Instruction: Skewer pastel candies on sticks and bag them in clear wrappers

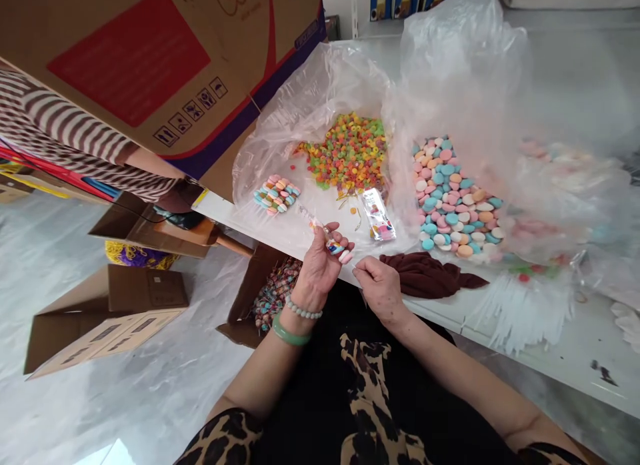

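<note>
My left hand [323, 258] is closed around a short strand of pastel candy pieces [344, 255], with white, pink and blue parts showing past the fingers. Beside it, my right hand [376, 283] is pinched; whatever its fingertips hold is too small to make out. Beyond my hands, a small pile of pastel strung pieces [277, 194] lies on a plastic sheet. Small multicoloured rings [353, 151] are heaped behind it. A shiny printed packet [379, 215] lies in front of the rings. To the right are loose pastel oval pieces [453, 211].
Dark brown cloth [433, 275] and a bundle of thin white sticks [530, 311] lie along the table's near edge. A large carton [235, 58] stands at the back left. Below, an open box [240, 311] holds many strung pieces. A person's striped sleeve [75, 125] shows at left.
</note>
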A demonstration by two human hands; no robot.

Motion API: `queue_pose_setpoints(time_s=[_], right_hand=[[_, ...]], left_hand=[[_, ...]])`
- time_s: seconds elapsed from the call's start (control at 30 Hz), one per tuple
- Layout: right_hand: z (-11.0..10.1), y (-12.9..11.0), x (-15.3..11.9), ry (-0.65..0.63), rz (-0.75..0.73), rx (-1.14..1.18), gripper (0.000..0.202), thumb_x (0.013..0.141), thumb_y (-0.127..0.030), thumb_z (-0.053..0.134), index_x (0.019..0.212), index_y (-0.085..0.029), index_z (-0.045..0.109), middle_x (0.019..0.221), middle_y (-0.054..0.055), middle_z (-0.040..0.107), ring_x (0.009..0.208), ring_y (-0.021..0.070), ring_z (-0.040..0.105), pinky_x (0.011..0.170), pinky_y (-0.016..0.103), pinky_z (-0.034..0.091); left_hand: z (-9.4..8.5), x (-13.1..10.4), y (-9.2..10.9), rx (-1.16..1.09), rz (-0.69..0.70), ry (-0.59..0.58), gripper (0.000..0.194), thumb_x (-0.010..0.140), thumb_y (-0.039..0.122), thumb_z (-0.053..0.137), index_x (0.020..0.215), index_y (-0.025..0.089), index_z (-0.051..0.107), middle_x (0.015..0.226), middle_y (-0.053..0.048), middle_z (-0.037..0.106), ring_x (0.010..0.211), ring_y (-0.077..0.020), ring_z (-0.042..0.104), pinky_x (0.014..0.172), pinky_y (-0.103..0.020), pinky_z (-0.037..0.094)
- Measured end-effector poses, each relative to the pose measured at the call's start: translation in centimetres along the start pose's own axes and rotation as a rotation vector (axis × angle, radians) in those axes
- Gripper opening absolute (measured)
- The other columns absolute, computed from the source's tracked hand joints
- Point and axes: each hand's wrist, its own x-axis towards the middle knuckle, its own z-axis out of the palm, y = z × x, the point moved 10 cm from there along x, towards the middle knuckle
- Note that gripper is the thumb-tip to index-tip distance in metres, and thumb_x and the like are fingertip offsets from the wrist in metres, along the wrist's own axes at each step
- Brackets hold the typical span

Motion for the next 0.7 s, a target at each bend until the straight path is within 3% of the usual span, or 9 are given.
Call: queue_pose_setpoints(time_s=[0.17, 0.3, 0.37, 0.57, 0.7], right_hand=[[-1.4, -2.5, -0.6, 0.164, -0.283, -0.308, 0.025, 0.091, -0.019, 0.046, 0.068, -0.022, 0.054, 0.063, 0.001, 0.060, 0.060, 0.0138, 0.052, 0.061, 0.028, 0.034], [-1.8, -3.5, -0.9, 0.217, -0.404, -0.514, 0.027, 0.090, -0.012, 0.045, 0.066, -0.022, 0.053, 0.060, 0.001, 0.057, 0.057, 0.0144, 0.049, 0.060, 0.030, 0.031], [-1.6, -3.8, -1.0, 0.217, -0.445, -0.551, 0.026, 0.089, -0.011, 0.046, 0.066, -0.022, 0.053, 0.060, 0.001, 0.056, 0.057, 0.0145, 0.049, 0.060, 0.031, 0.031], [-1.5, -4.0, -1.4, 0.237, -0.490, -0.553, 0.026, 0.091, -0.012, 0.047, 0.068, -0.021, 0.055, 0.059, 0.001, 0.056, 0.056, 0.0141, 0.050, 0.060, 0.030, 0.033], [-1.2, -3.2, -1.2, 0.191, -0.450, -0.521, 0.026, 0.091, -0.014, 0.046, 0.068, -0.022, 0.055, 0.059, 0.001, 0.057, 0.058, 0.0143, 0.051, 0.061, 0.029, 0.034]], left_hand=[[-0.6, 0.3, -1.3, 0.028, -0.093, -0.003, 0.046, 0.083, 0.061, 0.061, 0.094, 0.017, 0.062, 0.077, -0.002, 0.062, 0.076, -0.0171, 0.064, 0.084, -0.040, 0.055], [-2.6, -0.3, 0.4, 0.239, 0.087, 0.133, 0.043, 0.079, 0.057, 0.068, 0.092, 0.017, 0.061, 0.083, -0.004, 0.067, 0.077, -0.0191, 0.068, 0.077, -0.039, 0.057], [-3.4, -0.9, 1.1, 0.360, 0.166, 0.208, 0.041, 0.077, 0.054, 0.071, 0.088, 0.016, 0.060, 0.082, -0.004, 0.069, 0.072, -0.0177, 0.069, 0.071, -0.033, 0.056], [-4.6, -1.0, 0.4, 0.463, 0.087, 0.251, 0.037, 0.076, 0.051, 0.072, 0.077, 0.015, 0.062, 0.069, -0.003, 0.066, 0.059, -0.0137, 0.062, 0.059, -0.026, 0.048], [-3.9, -1.6, 2.5, 0.594, 0.275, 0.250, 0.037, 0.077, 0.043, 0.074, 0.060, 0.017, 0.054, 0.054, 0.004, 0.048, 0.052, -0.0079, 0.044, 0.053, -0.022, 0.037]])
